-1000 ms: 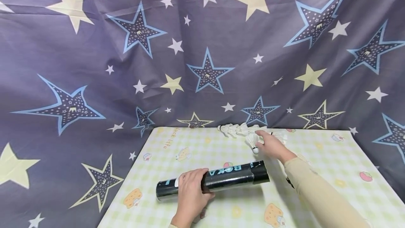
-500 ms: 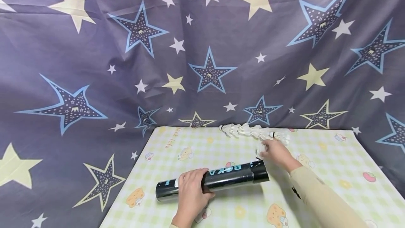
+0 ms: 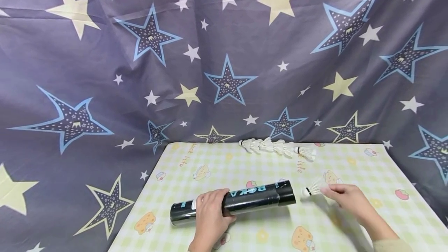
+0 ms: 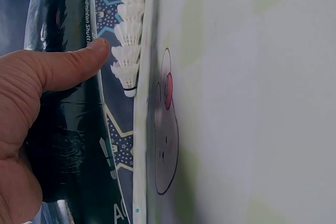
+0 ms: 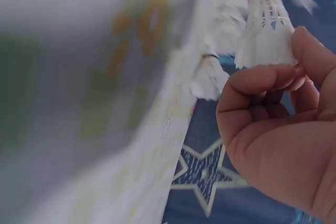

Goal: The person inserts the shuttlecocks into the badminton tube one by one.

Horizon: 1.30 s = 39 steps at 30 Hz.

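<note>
My left hand (image 3: 210, 215) grips a black shuttlecock tube (image 3: 255, 198) around its middle, thumb on the near side; the tube tilts slightly, its right end higher. In the left wrist view, the thumb presses along the tube (image 4: 73, 129). Just right of the tube's right end, my right hand (image 3: 351, 201) pinches a white shuttlecock (image 3: 314, 189) by its feathers, the cork pointing left toward that end. The right wrist view shows this shuttlecock (image 5: 266, 30) between thumb and curled fingers. The tube's opening is not visible.
A nested row of several shuttlecocks (image 3: 266, 145) lies along the table's back edge, with one separate shuttlecock (image 3: 305, 153) at its right. The table has a green checked cloth (image 3: 210, 166). A dark starry curtain (image 3: 224, 49) hangs right behind it.
My right hand has picked the shuttlecock up from in front of the row, brought it nearer and to the right, and turned its cork leftward. The left hand and tube stay nearly still.
</note>
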Available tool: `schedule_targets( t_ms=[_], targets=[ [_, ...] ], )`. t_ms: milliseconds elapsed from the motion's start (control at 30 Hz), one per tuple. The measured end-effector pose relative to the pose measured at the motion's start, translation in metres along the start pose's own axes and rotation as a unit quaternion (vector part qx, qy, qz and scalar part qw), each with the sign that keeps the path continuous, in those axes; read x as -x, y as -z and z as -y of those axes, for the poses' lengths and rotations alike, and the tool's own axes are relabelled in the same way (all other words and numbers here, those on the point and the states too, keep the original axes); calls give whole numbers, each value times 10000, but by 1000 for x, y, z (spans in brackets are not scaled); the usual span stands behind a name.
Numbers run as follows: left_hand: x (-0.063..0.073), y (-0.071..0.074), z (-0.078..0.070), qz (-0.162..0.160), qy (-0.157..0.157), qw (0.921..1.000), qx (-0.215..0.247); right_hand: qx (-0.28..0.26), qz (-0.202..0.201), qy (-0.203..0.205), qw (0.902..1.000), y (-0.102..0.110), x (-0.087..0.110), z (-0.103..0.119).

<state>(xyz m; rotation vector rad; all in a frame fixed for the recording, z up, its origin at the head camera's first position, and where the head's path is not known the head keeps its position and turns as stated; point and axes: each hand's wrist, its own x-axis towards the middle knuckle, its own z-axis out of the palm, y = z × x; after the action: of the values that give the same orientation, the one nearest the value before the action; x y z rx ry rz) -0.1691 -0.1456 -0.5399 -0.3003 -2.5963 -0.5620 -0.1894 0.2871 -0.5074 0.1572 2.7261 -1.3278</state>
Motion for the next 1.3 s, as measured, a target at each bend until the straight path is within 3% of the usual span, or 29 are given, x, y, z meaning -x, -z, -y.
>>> schedule_targets(
  t_ms=[67, 133, 300, 533, 833, 1067, 1167, 1300],
  targets=[
    [0, 0, -1, 32, -34, 10000, -40, -656, -39, -431, 9969, 1, 16, -2],
    [0, -1, -2, 74, -54, 9999, -67, -1266, -119, -603, 9900, -1, 30, -3],
    [0, -2, -8, 156, -70, 9999, -11, -2095, -398, -368, 9763, -17, 58, 3],
    [3, -2, -9, 222, -211, 9995, -45, -1941, -226, -290, 9803, -41, 70, 27],
    [4, 0, -12, 440, -308, 9985, -81, -2083, 644, -107, 9759, -64, 68, 42],
    [5, 0, -11, 389, -183, 9991, -52, -1991, 301, -235, 9792, -75, 72, 47],
    [4, 1, -11, 402, -215, 9990, -25, -2221, 690, -187, 9724, -78, 73, 46],
    [4, 0, -14, 450, -284, 9986, 28, -2669, 1340, -11, 9544, -82, 73, 45]
  ],
)
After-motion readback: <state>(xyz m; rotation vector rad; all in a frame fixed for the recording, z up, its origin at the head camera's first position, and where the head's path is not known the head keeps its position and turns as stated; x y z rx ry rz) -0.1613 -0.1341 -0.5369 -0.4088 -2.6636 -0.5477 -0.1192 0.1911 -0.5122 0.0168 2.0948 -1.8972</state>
